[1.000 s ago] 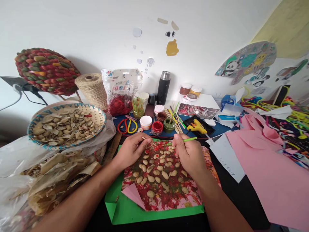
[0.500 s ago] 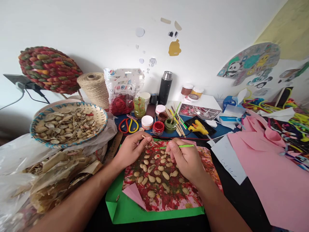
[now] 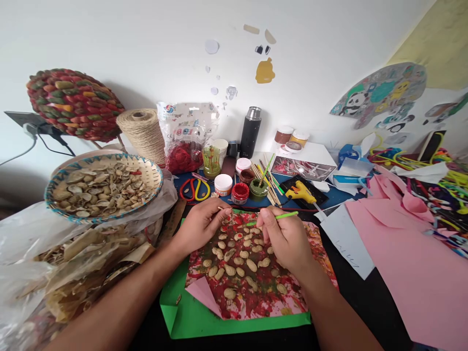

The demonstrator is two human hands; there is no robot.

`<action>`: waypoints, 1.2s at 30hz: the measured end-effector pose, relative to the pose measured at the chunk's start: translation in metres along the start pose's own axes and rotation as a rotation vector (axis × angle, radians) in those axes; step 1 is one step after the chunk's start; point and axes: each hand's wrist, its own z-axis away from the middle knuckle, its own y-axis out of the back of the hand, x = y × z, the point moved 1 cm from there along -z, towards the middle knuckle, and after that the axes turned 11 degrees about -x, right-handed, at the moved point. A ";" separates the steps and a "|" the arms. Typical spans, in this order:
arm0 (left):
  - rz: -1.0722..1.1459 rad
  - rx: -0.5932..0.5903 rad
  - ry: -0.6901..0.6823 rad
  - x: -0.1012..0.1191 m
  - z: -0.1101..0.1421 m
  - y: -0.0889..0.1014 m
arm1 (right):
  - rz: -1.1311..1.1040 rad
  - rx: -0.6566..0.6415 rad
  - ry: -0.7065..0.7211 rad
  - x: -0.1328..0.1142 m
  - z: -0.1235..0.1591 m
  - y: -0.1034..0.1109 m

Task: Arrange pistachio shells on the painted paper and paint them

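Observation:
My left hand (image 3: 203, 222) pinches a thin wooden stick (image 3: 220, 208) between thumb and fingers, at the far edge of a paint-stained pink sheet (image 3: 256, 309). My right hand (image 3: 287, 239) grips a paintbrush (image 3: 287, 215) with a bright green handle, its front end pointing left toward the stick. The brush's tip is too small to make out clearly. Several whole peanuts (image 3: 251, 265) lie unpainted between and below my hands; one peanut (image 3: 239, 236) bears a red spot. Fresh red paint (image 3: 237, 220) shows on the sheet between my hands.
Open jars of red paint (image 3: 240, 193) and green paint (image 3: 259, 189) stand beyond the sheet, near scissors (image 3: 195, 190) and a yellow glue gun (image 3: 301, 192). Left is a basket (image 3: 51, 204) of peanut shells. A green sheet (image 3: 204, 326) lies underneath; pink paper (image 3: 398, 263) lies right.
My right hand moved left with the paintbrush toward the stick, then drew slightly back to the right. My left hand has stayed nearly still. The view shifted a little.

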 end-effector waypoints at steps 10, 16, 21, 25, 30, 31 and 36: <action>-0.034 0.043 -0.009 0.002 0.003 0.008 | 0.024 0.041 -0.002 0.001 -0.001 0.003; -0.045 0.011 -0.046 0.001 0.003 0.003 | -0.024 0.047 0.040 -0.001 0.001 0.001; -0.025 0.006 -0.024 0.002 0.003 0.003 | 0.030 -0.021 0.026 0.000 0.000 -0.002; -0.007 0.003 -0.003 0.003 0.002 0.004 | 0.059 0.059 0.009 0.002 -0.001 0.003; 0.007 -0.001 0.009 0.003 0.002 0.004 | 0.050 0.079 0.055 -0.001 0.001 0.002; 0.008 -0.001 0.011 0.003 0.002 0.004 | 0.049 0.051 0.060 -0.002 0.001 0.001; 0.017 -0.013 0.039 0.001 0.003 0.003 | 0.057 -0.012 0.009 0.000 0.000 -0.002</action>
